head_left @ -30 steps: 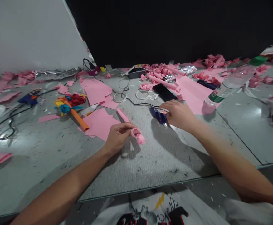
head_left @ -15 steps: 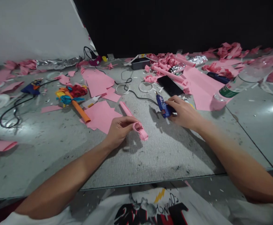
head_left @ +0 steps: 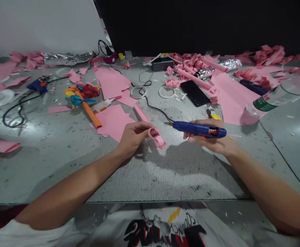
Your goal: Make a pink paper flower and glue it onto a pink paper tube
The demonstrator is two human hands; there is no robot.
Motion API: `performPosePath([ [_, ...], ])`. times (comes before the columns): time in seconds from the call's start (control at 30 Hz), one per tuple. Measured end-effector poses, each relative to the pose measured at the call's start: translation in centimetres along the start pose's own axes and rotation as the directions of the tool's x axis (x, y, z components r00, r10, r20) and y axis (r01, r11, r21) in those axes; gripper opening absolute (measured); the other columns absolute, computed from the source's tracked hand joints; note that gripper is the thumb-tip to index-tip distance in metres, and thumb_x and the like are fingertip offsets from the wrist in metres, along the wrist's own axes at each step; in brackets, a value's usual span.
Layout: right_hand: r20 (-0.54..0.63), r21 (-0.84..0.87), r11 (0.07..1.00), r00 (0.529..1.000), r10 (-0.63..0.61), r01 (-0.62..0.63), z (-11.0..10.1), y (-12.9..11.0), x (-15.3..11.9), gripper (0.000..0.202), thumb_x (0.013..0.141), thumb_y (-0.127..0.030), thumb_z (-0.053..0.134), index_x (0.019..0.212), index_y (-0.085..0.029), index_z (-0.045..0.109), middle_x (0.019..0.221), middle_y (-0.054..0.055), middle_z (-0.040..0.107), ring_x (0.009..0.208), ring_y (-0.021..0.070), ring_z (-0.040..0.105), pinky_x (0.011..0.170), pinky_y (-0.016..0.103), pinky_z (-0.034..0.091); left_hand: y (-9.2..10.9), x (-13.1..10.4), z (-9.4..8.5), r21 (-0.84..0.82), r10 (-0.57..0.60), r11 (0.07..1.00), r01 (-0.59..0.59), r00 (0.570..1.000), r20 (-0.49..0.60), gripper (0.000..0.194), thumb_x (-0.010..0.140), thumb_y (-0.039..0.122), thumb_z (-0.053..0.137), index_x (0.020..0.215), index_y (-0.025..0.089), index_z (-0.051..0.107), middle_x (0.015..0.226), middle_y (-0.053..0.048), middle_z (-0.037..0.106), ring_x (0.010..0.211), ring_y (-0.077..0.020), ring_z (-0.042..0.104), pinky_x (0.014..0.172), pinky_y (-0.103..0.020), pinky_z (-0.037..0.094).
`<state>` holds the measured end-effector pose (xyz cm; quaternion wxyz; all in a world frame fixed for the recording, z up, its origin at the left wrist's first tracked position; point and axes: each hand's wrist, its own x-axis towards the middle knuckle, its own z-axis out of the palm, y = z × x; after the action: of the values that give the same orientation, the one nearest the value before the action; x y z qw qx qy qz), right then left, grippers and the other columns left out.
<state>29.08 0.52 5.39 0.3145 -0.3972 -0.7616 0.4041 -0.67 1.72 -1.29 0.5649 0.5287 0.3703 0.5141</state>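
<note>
From where I stand, the left hand [head_left: 131, 139] pinches a curled pink paper piece [head_left: 157, 137] near the middle of the frame, thumb and fingertips closed on its left end, the loose end pointing right. A pink tube [head_left: 141, 114] lies just behind those fingers; I can't tell whether the two are joined. The right hand [head_left: 218, 146] is wrapped around a blue glue gun [head_left: 191, 128], right of centre, its nozzle [head_left: 168, 124] pointing left and standing apart from the paper.

I'd say the left pinch wants to be light, because a curl that thin would probably flatten under a hard squeeze. Holding it well back from the open end leaves the rim free and the fingertips away from the hot metal. The gun is best steadied from the wrist, with small movements, since the tip points towards the left hand. Its grip and trigger are hidden from me, so I can't tell how a finger sits there.

The black cable [head_left: 160, 109] curves in behind the nozzle; some slack in it would spare the gun a tug. The phone [head_left: 194, 93] lies beyond the gun.
</note>
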Motion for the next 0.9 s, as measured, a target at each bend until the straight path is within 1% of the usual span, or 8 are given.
performPosePath([
  [0.03,0.038,0.001,1.000,0.999,-0.016,0.016,0.0,-0.2,0.0,0.030,0.090,-0.052,0.085,0.086,-0.023,0.078,0.081,0.004,0.077,0.067,0.0195,0.068,0.059,0.032,0.050,0.0,0.0,0.0,0.001,0.000,1.000,0.000,1.000,-0.010,0.021,0.082,0.040,0.094,0.089,0.021,0.086,0.086,-0.005,0.084,0.078,-0.0156,0.078,0.079,-0.027,0.064],
  [0.1,0.075,-0.015,0.999,0.996,-0.038,0.040,0.1,-0.5,0.0,0.032,0.091,-0.052,0.084,0.084,-0.022,0.076,0.079,0.004,0.075,0.067,0.0179,0.067,0.059,0.030,0.049,0.1,0.0,0.0,0.006,0.001,1.000,-0.001,1.000,-0.022,0.023,0.081,0.041,0.094,0.089,0.021,0.086,0.085,-0.005,0.084,0.078,-0.0159,0.078,0.080,-0.027,0.064],
  [0.27,0.121,-0.117,0.988,0.989,-0.083,0.098,0.3,-0.9,0.2,0.037,0.097,-0.056,0.078,0.085,-0.021,0.074,0.073,0.002,0.069,0.064,0.0143,0.060,0.058,0.028,0.045,0.2,0.0,0.1,0.031,0.028,0.999,-0.027,0.999,-0.031,0.024,0.081,0.041,0.095,0.090,0.020,0.087,0.086,-0.006,0.084,0.079,-0.0158,0.078,0.080,-0.027,0.064],
  [0.4,0.148,-0.148,0.983,0.985,-0.089,0.111,0.4,-1.0,0.4,0.039,0.097,-0.057,0.077,0.086,-0.020,0.074,0.069,0.000,0.065,0.062,0.0135,0.057,0.057,0.027,0.042,0.5,-0.1,0.3,0.032,0.033,0.999,-0.032,0.999,-0.029,0.022,0.081,0.040,0.095,0.090,0.021,0.087,0.086,-0.005,0.084,0.078,-0.0155,0.078,0.080,-0.026,0.064],
  [0.63,0.110,-0.174,0.981,0.991,-0.072,0.091,0.8,-1.0,0.3,0.041,0.096,-0.059,0.076,0.085,-0.021,0.073,0.067,0.000,0.064,0.061,0.0145,0.057,0.057,0.028,0.042,0.9,-0.4,0.7,0.058,0.019,0.998,-0.017,0.999,-0.031,0.024,0.081,0.042,0.094,0.089,0.020,0.087,0.085,-0.006,0.084,0.077,-0.0176,0.079,0.079,-0.029,0.065],
  [0.77,0.109,-0.183,0.981,0.993,-0.041,0.061,0.9,-1.0,0.2,0.037,0.096,-0.056,0.078,0.087,-0.021,0.073,0.071,0.000,0.067,0.062,0.0147,0.059,0.057,0.027,0.043,0.9,-0.4,0.6,0.068,0.027,0.997,-0.026,0.999,-0.017,0.021,0.084,0.041,0.092,0.089,0.021,0.088,0.085,-0.007,0.085,0.080,-0.0190,0.080,0.080,-0.030,0.065],
  [0.9,0.095,-0.178,0.983,0.995,-0.033,0.050,1.1,-1.0,0.0,0.035,0.096,-0.054,0.079,0.087,-0.021,0.072,0.073,0.001,0.069,0.063,0.0143,0.060,0.057,0.028,0.043,0.7,-0.3,0.3,0.051,0.042,0.998,-0.042,0.999,-0.008,0.017,0.085,0.038,0.092,0.090,0.023,0.089,0.086,-0.006,0.085,0.078,-0.0177,0.078,0.080,-0.029,0.063],
])
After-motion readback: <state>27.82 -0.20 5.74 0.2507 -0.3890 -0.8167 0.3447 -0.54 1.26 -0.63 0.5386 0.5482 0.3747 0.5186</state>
